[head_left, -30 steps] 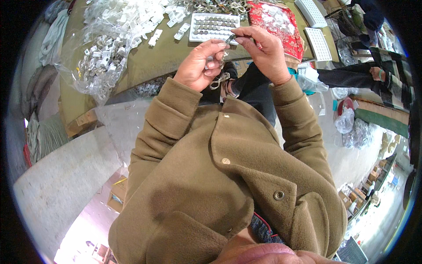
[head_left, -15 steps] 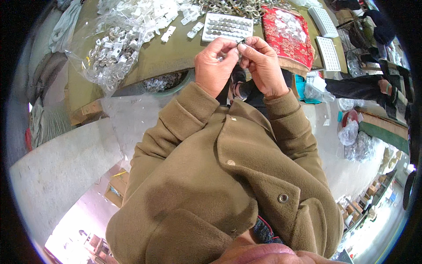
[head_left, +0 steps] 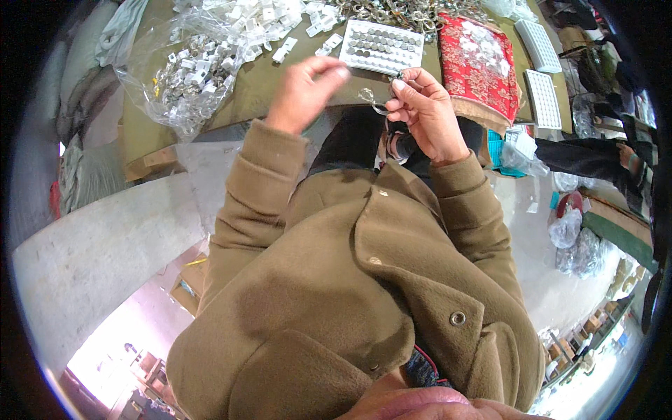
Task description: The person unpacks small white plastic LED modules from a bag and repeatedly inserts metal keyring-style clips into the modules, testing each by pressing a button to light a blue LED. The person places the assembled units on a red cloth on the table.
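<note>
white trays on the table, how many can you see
3: one tray with round discs beyond the right hand, and two right of the red cloth, a farther tray and a nearer tray. More may be hidden.

Head-worn fisheye view, facing down, close above the coat (head_left: 315, 280), hands (head_left: 430, 119) farther off

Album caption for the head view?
A right hand holds a shiny dangling piece near a tray of grey discs, left hand apart.

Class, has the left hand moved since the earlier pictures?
Yes: the left hand has moved left relative to the disc tray, away from the right hand.
</note>
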{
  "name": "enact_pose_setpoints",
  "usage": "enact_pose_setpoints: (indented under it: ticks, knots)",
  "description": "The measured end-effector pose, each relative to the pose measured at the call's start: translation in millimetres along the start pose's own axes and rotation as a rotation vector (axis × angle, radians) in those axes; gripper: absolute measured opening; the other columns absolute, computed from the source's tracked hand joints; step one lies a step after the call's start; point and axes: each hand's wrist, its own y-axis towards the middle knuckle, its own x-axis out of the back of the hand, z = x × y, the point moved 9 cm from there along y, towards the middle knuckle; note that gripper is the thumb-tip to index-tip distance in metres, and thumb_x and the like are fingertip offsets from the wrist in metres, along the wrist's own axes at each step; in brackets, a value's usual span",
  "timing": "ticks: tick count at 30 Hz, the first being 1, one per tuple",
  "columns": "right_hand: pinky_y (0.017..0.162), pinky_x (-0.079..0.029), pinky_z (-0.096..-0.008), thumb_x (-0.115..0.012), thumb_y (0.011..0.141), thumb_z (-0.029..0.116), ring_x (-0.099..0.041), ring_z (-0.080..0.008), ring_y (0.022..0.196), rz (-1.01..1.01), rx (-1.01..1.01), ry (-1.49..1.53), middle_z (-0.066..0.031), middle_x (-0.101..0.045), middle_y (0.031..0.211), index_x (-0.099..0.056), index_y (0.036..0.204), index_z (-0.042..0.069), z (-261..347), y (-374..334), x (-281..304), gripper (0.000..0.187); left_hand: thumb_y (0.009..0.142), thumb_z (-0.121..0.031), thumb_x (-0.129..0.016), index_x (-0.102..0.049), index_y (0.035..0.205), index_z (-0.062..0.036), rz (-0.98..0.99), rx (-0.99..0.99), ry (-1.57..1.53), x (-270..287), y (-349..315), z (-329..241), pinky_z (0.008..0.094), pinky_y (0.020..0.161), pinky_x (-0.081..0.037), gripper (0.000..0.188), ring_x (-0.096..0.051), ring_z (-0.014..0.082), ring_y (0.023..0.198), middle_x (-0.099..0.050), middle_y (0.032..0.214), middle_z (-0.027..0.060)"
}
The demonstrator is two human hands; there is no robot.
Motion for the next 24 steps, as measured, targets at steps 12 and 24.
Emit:
enact_pose_setpoints:
  ticks: [12, 24]
  knots:
    - [0.058, -0.036, -0.0190, -0.062, 0.089, 0.003, -0.046, -0.0032, 0.064, 0.034, 0.163, -0.399, 0.0052, -0.054, 0.073, -0.058, 0.093, 0.006, -2, 4, -10, 0.007, 0.082, -0.021, -0.069, -0.060, 0.100, -0.0037, -0.490, -0.070, 0.470, 52, 24, 12, 0.0407, 0.076, -0.052, 0.027, -0.067, 0.0307, 0.083, -0.069, 0.093, 0.0150]
    - [0.057, -0.036, -0.0175, -0.063, 0.088, 0.005, -0.048, -0.0002, 0.065, -0.022, 0.246, -0.275, 0.0052, -0.059, 0.074, -0.060, 0.092, 0.004, -4, 9, -24, 0.005, 0.093, -0.014, -0.062, -0.063, 0.122, -0.0038, 0.097, 0.168, -0.444, -36, -32, -7, 0.0182, 0.062, -0.044, 0.031, -0.055, 0.0033, 0.078, -0.065, 0.094, -0.0021]
